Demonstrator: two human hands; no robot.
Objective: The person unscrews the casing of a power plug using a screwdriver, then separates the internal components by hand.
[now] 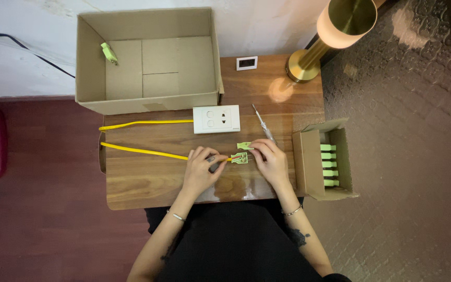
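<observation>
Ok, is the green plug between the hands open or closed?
Open. The plug lies with its wiring exposed, and a separate green cover piece sits just above it on the table.

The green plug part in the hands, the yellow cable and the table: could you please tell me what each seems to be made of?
Green plug part: probably moulded plastic, given its even pale colour and crisp edges. Yellow cable: seemingly a rubbery or plastic sheath, smooth and gently curving. Table: wood or wood-look laminate, with visible grain and a glossy finish that reflects the lamp.
</observation>
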